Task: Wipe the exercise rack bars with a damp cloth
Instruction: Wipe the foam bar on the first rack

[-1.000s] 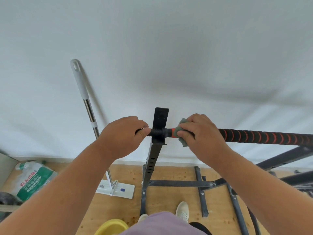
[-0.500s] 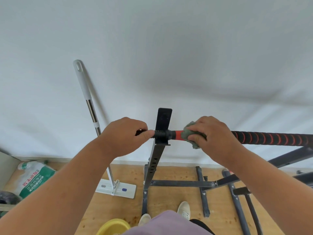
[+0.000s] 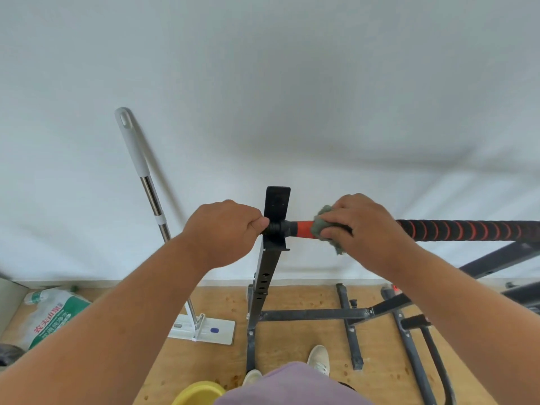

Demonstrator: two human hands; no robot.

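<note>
Down nearest the camera, a yellow bowl (image 3: pixel 197 393) is sitting on the wooden floor (image 3: pixel 295 299) just left of the person's shoes (image 3: pixel 319 359), in front of the post's foot. The post (image 3: pixel 267 276) is rising from that floor, and a mop (image 3: pixel 152 206) is leaning on the wall (image 3: pixel 263 83) to its left, its flat head resting near the post's base. Farther left of the post, a green-and-white bag (image 3: pixel 48 315) is lying by the wall. At the top of the post, the bar (image 3: pixel 467 230) is resting in the bracket and running off to the right. The left hand (image 3: pixel 223 232) is curling round the bar's end just left of the post. The right hand (image 3: pixel 362 228) is gripping a grey-green cloth (image 3: pixel 321 226) wrapped on the bar just right of the post, beside the orange band.
</note>
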